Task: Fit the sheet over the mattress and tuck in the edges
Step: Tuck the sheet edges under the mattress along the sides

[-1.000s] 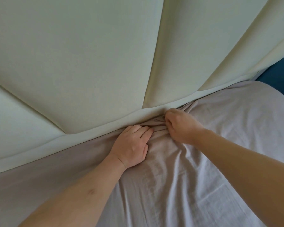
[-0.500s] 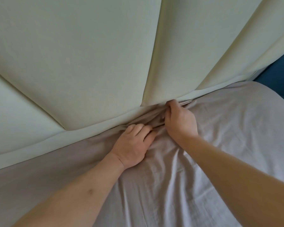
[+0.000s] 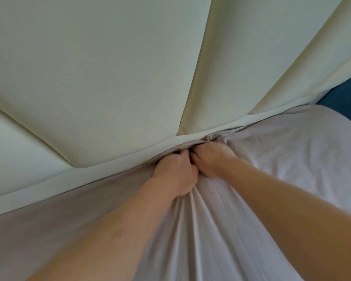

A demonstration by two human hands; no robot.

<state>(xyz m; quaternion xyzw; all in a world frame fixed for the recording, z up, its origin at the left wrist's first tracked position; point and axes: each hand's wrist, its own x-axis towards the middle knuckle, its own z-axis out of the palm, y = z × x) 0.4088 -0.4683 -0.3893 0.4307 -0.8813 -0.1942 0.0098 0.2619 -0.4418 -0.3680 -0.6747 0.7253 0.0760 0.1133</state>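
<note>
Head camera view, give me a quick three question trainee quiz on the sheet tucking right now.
1. True or false: the left hand and right hand touch each other.
2. Where is the sheet bunched? A) against the padded headboard B) at the bottom of the view
3. Fill in: folds fan out from the ___.

Key: 1 true; 2 A; 3 hands

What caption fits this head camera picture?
Both hands, left hand and right hand, bunch the grey sheet against the padded headboard.
</note>
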